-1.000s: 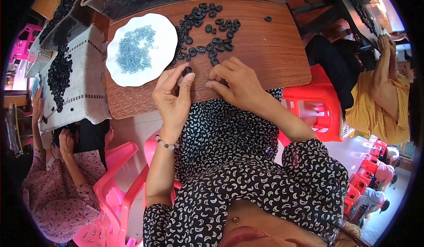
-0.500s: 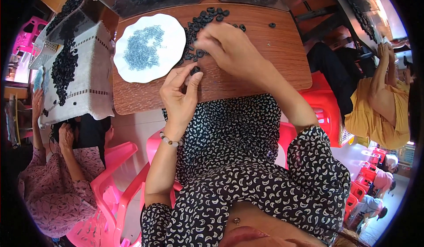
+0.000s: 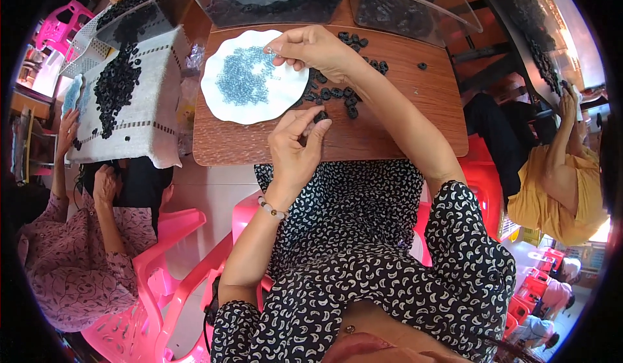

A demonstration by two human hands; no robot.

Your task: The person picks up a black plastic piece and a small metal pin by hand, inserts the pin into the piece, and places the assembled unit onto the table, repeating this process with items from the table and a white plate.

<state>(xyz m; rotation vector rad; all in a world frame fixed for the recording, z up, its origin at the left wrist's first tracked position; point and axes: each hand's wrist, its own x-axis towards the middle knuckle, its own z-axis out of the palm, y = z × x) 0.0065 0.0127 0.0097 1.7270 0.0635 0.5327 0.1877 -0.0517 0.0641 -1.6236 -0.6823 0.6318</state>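
The person is wearing a loose black dress [image 3: 363, 265], and small white crescent shapes are scattering across its cloth, turning every which way. The left sleeve [image 3: 235, 330] and the right sleeve [image 3: 448, 217] are carrying the same print and are ending around the elbows. The skirt [image 3: 376, 191] is spreading in soft folds toward the far side. On the left hand [image 3: 295, 152], a bracelet [image 3: 271, 211] of round pale and brownish beads is circling the wrist. At the near side, a small pendant [image 3: 350, 329] is showing within the open neckline.
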